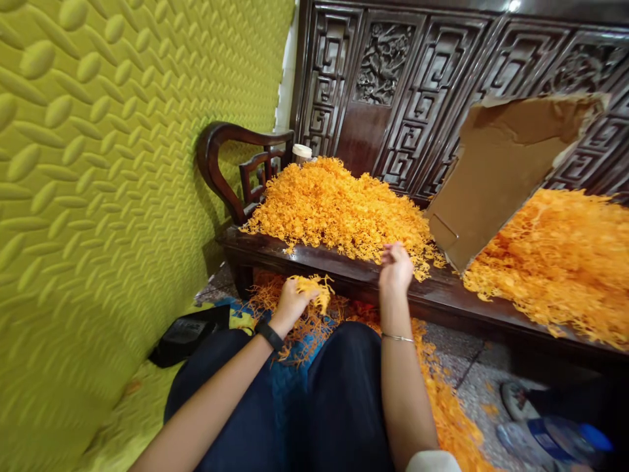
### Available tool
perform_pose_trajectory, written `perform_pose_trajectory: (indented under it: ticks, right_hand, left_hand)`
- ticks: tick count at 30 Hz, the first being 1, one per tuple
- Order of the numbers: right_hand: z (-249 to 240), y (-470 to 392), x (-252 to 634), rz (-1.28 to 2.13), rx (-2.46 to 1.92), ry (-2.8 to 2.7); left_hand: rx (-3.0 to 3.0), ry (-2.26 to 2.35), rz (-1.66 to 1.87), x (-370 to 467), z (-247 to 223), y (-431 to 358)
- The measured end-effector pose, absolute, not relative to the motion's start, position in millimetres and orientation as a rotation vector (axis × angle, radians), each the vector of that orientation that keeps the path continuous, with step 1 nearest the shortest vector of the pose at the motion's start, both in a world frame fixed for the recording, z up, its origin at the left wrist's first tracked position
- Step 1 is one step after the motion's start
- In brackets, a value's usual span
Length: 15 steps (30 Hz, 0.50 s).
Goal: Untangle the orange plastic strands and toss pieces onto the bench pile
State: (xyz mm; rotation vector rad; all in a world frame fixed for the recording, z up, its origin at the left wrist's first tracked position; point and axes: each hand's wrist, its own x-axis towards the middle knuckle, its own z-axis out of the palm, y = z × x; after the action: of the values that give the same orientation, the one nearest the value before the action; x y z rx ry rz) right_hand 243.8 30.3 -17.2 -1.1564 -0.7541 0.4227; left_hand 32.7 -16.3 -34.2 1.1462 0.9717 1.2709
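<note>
My left hand (293, 303), with a dark band on its wrist, is closed around a small bunch of orange branching pieces (320, 293), in front of the bench's edge. My right hand (396, 270), with a thin bracelet at the wrist, is at the front edge of a big pile of the same orange pieces (339, 203). Its fingers are curled in; whatever they may hold is hidden. The pile lies on a dark carved wooden bench (314, 262).
A brown cardboard sheet (511, 170) stands between this pile and a second orange pile (580, 262). Loose orange pieces (299, 337) lie on the floor below. A black object (189, 334) is at the left, a plastic bottle (550, 440) and a shoe (515, 400) at the lower right.
</note>
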Motion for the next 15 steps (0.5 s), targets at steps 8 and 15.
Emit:
perform_pose_trajectory:
  ticks: [8,15]
  right_hand:
    - [-49,33,285,0.215,-1.358,-0.907]
    - [-42,28,266,0.11,-1.394,-1.056]
  left_hand:
    - [1.047,0.999,1.261,15,-15,-12]
    - [1.049,0.957,1.269,23,-12,-14]
